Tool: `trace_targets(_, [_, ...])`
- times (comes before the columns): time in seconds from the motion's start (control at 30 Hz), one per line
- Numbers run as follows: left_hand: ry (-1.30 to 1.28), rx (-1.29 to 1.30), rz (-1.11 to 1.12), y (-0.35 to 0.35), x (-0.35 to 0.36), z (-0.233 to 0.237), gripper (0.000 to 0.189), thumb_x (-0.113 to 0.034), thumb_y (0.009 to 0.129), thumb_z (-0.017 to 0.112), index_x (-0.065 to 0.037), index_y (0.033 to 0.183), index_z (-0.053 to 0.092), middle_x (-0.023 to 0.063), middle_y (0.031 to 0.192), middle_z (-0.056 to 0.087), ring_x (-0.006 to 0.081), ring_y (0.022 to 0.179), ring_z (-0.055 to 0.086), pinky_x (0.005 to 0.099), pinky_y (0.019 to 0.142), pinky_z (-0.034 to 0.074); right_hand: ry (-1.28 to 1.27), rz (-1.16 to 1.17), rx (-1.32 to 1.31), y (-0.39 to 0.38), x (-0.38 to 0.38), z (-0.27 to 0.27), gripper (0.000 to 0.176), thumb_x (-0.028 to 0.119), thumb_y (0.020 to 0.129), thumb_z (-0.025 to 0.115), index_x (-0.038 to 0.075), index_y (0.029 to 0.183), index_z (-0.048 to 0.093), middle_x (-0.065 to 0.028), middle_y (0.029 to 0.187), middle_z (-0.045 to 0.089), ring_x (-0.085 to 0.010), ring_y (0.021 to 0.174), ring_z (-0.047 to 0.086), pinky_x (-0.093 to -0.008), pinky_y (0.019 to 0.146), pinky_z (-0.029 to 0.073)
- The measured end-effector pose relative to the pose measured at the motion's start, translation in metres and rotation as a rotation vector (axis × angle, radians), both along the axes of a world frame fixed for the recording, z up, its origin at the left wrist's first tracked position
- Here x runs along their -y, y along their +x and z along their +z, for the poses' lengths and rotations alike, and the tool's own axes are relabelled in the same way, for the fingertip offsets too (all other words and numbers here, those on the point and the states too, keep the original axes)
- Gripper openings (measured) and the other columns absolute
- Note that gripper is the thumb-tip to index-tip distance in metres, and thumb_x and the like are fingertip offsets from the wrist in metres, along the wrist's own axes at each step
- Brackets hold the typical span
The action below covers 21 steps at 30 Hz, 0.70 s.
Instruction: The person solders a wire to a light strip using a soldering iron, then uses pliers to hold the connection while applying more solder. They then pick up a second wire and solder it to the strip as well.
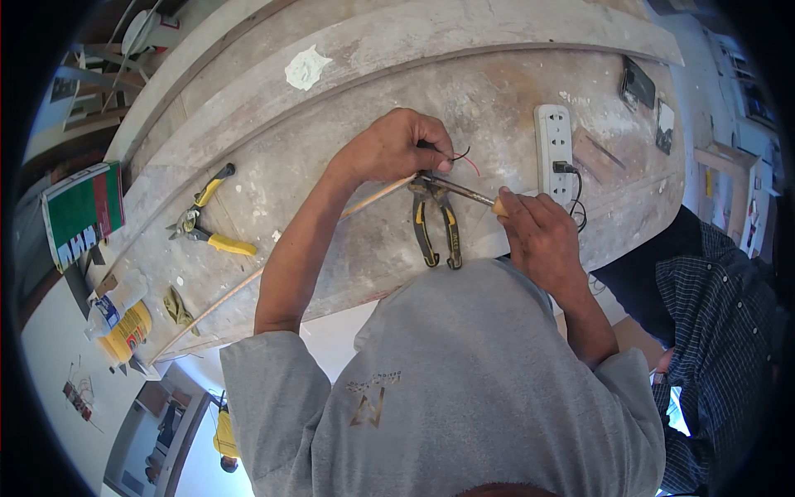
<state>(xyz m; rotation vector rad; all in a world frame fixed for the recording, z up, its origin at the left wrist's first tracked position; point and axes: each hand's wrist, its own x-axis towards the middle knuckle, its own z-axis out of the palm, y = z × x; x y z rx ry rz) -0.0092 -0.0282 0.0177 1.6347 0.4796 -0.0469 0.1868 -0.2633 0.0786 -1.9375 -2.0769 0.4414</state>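
My left hand [396, 145] is closed in a pinch around a thin wire [469, 157], whose red and black ends stick out past the fingertips. My right hand [542, 236] grips the wooden handle of what looks like a soldering iron [468, 192]; its metal shaft points left, with the tip just below my left fingers. Under that tip lie black-and-yellow pliers [434, 224], handles toward me. A long thin light-brown strip [219, 302] runs beneath my left forearm and ends near the pliers' jaws. The exact contact at the tip is too small to make out.
A white power strip [553, 145] with a black plug sits right of my hands. Cutting pliers [199, 219] lie at left, near a yellow-labelled bottle [128, 327]. A phone [638, 84] rests at far right. A person in a checked shirt [716, 315] stands close on the right.
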Motion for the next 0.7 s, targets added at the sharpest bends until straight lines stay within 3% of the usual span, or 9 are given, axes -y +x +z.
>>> trace_targets(0.7, [0.007, -0.014, 0.037, 0.0010, 0.0025, 0.0020, 0.014, -0.009, 0.093, 0.087, 0.000, 0.101, 0.081, 0.0055, 0.098, 0.077, 0.0166, 0.094, 0.072, 0.0343, 0.088, 0.056, 0.026, 0.003, -0.016, 0.0019, -0.0001, 0.0010, 0.050, 0.005, 0.085, 0.081, -0.007, 0.133, 0.071, -0.0156, 0.101, 0.075, -0.0278, 0.086, 0.069, -0.0398, 0.075, 0.058])
